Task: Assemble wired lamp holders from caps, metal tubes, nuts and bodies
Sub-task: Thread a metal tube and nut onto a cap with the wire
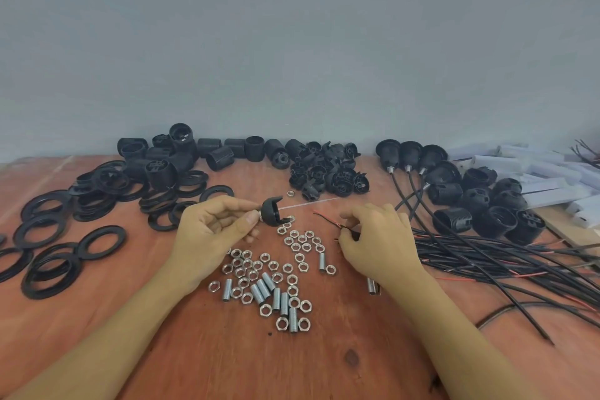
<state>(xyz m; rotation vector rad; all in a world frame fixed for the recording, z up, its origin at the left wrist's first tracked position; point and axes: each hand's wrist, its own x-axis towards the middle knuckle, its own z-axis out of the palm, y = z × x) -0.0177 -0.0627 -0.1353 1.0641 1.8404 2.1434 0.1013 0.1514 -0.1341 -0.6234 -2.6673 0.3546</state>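
Left hand [211,227] pinches a black cap [272,209] between thumb and fingertips, above the table's centre. The cap's long axis runs left to right, open mouth facing right. Right hand [376,237], just right of it, grips a wire [328,221]; its red and black ends point left toward the cap.

Surface: reddish wooden table [324,360] against a plain grey wall [292,42]. Nuts [246,266] and threaded metal tubes [269,289] lie scattered near the hands. Black rings [48,227] lie left, bodies [181,156] far left, a wire bundle [487,256] right, and white boxes [552,172] far right.
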